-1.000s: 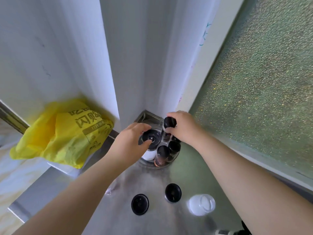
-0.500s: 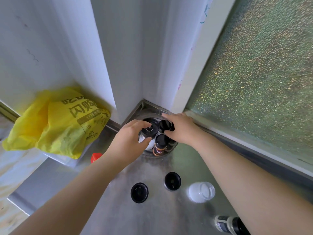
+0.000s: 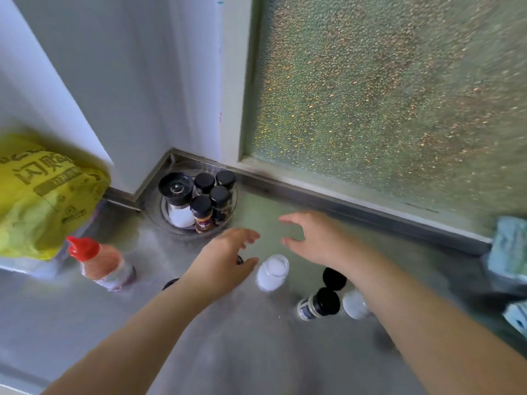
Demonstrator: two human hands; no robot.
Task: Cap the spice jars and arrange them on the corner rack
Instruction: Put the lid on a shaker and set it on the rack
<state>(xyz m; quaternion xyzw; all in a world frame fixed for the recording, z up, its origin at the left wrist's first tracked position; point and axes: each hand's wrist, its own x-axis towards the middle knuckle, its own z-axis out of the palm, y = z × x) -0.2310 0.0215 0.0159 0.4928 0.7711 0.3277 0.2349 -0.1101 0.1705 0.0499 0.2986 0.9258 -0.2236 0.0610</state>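
Since the earlier frames I see both hands withdrawn from the corner rack (image 3: 186,228); they were on the jars half a second ago and now hover over the steel counter (image 3: 85,323), clear of the rack. The left hand (image 3: 225,258) is held with fingers spread and relaxed, grasping nothing, its thumb just beside an uncapped jar of white powder (image 3: 272,272) that stands upright on the counter. The right hand (image 3: 316,238) is likewise released — fingers extended toward the left, thumb apart below them, nothing between them. The rack sits in the corner where the white wall (image 3: 128,81) meets the frosted window (image 3: 385,81). It carries five capped items: a wide grinder with a black top (image 3: 176,187) over a white base, and four narrow jars with black caps (image 3: 212,192) grouped to the right of it, touching or nearly touching one another. A black cap (image 3: 334,278) lies on the counter near the right forearm. Just below it a labelled jar with a black cap (image 3: 319,304) lies on its side, and a second white-filled jar (image 3: 355,305) sits beside that, partly hidden by the arm. Another dark round edge — probably a cap (image 3: 170,283) — shows under the left wrist; I cannot tell more. A red-topped bottle (image 3: 99,263) stands at the left of the counter, blurred, near a yellow bag (image 3: 42,195). A blue cloth (image 3: 510,246) rests at the far right edge.
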